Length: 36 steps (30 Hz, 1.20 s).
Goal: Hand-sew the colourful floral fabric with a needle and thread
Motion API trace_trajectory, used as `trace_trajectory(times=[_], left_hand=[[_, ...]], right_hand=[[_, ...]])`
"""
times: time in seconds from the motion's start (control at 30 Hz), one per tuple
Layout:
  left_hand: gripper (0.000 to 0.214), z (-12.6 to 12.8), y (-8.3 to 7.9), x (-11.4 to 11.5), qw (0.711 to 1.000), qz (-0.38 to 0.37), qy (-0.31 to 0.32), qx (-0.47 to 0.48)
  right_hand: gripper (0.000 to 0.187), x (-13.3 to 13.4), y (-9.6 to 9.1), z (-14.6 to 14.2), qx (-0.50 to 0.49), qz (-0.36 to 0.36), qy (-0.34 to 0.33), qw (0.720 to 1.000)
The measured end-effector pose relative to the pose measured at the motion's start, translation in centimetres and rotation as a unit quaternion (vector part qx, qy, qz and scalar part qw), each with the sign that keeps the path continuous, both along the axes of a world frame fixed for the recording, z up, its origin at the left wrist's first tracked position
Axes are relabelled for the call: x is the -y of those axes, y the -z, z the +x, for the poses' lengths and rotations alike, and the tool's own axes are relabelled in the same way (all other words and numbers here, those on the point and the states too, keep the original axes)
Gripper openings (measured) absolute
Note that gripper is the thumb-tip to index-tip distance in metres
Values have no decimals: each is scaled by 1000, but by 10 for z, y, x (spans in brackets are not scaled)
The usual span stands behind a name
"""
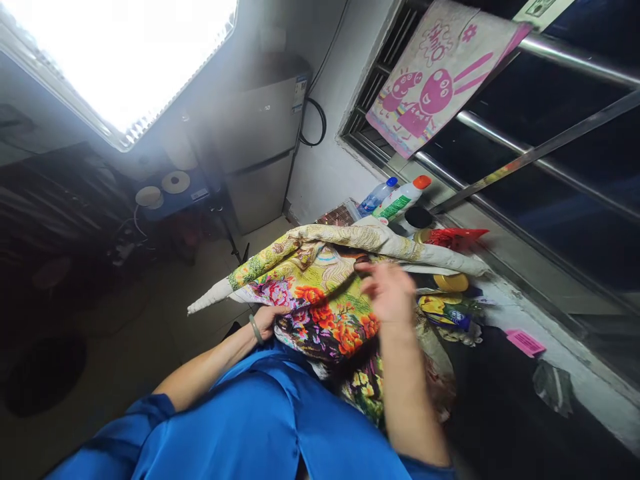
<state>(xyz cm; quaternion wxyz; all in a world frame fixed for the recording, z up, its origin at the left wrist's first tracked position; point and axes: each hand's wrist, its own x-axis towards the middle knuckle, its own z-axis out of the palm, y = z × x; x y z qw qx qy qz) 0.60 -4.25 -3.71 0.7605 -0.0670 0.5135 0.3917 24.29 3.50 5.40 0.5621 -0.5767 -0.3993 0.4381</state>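
A large embroidered cloth (325,310), stitched with red, orange and purple flowers on yellow and dark ground, lies bunched over my lap. Its far side is wound into a long roll (345,235) with white ends. My left hand (273,319), with a pale bangle at the wrist, is closed on the cloth's near left edge; some of its fingers are hidden beneath. Over the right part of the cloth hovers my right hand (393,290), smeared by motion. Its fingers are bent toward the stitched side, and I cannot make out whether anything is between them.
Bottles (400,198), a red packet (457,238) and a yellow-lidded jar (451,283) crowd the window ledge beyond the cloth. A pink card (526,343) lies to the right. A bright lamp (125,53) hangs upper left, near a fridge (260,140). A printed towel (440,73) hangs on the window bars.
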Motion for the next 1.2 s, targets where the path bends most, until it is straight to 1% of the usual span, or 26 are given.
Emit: trace_trajectory(times=[0.03,0.07,0.1,0.13,0.17,0.2,0.23,0.27,0.3,0.33,0.37,0.4,0.43,0.47,0.5,0.53,0.6,0.63,0.67,0.73,0.83,0.9,1.0,1.07,1.13,1.2], left_hand=[[30,0,0,0,1000,-6,0,4],[32,0,0,0,1000,-12,0,9],[33,0,0,0,1000,-17,1,13],[34,0,0,0,1000,-20,2,14],[35,1,-1,0,1000,-21,3,13],[36,1,-1,0,1000,-20,3,11],[36,1,-2,0,1000,-16,3,7],[36,2,-2,0,1000,-12,3,4],[36,2,-2,0,1000,-8,2,-1],[36,2,-3,1,1000,-4,1,-6],[35,2,-3,1,1000,-2,2,-10],[34,2,-3,1,1000,-1,5,-13],[33,2,-3,1,1000,0,9,-15],[32,1,-3,2,1000,0,13,-17],[32,1,-4,2,1000,2,16,-17],[31,0,-4,2,1000,4,18,-17],[30,0,-4,2,1000,8,18,-15],[30,-1,-5,1,1000,8,17,-15],[30,-1,-5,1,1000,6,13,-15],[32,0,-5,1,1000,3,1,-15],[36,0,-4,1,1000,2,-19,-5],[37,1,-4,1,1000,2,-23,6],[38,2,-4,1,1000,1,-25,10],[37,2,-4,1,1000,1,-26,7],[35,3,-3,1,1000,2,-23,8],[33,3,-3,2,1000,2,-17,13]], right_hand=[[30,-15,-13,32,-28,68,55,996],[33,-29,-25,63,-39,150,115,981],[33,-40,-36,89,-22,234,181,955],[28,-47,-44,108,17,293,241,925],[22,-51,-48,118,68,321,275,904],[14,-51,-47,118,116,326,284,894],[8,-47,-42,108,161,310,264,899],[9,-40,-33,91,200,277,214,915],[12,-30,-20,67,232,234,140,934],[10,-18,-6,41,270,186,42,944],[13,-6,8,15,297,138,-68,943],[16,7,22,-10,310,102,-171,930],[15,18,34,-31,316,82,-251,911],[12,28,44,-47,320,73,-312,891],[9,35,52,-59,324,74,-354,874],[8,40,57,-67,330,82,-379,861],[11,42,62,-72,338,97,-394,849],[14,40,62,-71,338,98,-385,853],[18,37,61,-68,336,93,-365,863],[23,26,57,-58,329,67,-290,896],[20,13,48,-39,320,14,-165,933],[21,13,43,-33,285,-24,-130,949],[39,29,42,-41,164,-81,-148,972],[44,47,47,-55,88,-115,-186,972],[43,64,52,-70,59,-144,-224,962],[34,76,56,-81,85,-154,-245,953]])
